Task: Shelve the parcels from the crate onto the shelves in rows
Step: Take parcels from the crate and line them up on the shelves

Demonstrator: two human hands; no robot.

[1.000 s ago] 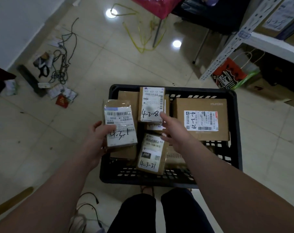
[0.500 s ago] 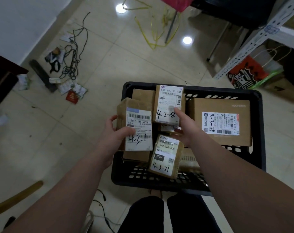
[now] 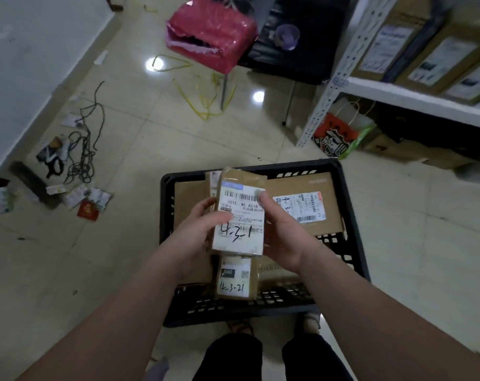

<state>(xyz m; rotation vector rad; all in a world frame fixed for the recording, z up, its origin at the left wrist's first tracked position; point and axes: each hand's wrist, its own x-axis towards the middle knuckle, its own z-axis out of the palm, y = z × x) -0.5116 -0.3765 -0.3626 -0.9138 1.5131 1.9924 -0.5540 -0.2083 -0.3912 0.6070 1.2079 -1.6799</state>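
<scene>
The parcel marked 4-3-1 [image 3: 240,215] is held up over the black crate [image 3: 354,232], clear of the parcels that lie in it, with its label facing the camera and its long axis running away from the person, towards the far rim. It sits between the two hands. The left hand [image 3: 195,237] takes the left edge in a pinching grip, thumb laid across the label and fingers behind. The right hand [image 3: 281,237] clasps the right edge, one fingertip up at the far right corner. The white shelf [image 3: 414,97], which already carries a row of boxes [image 3: 447,64], lies to the person's right and farther off, higher than the crate. The carry therefore probably goes rightward and up, and the right hand is on the shelf side. That hand looks best placed to lead, with the left either letting go or steadying the trailing edge. The written code probably names the spot, though no matching shelf mark can be read from here. Below the raised parcel, the one marked 4-3-21 [image 3: 234,279] and a large flat box [image 3: 302,204] wait in the crate.
</scene>
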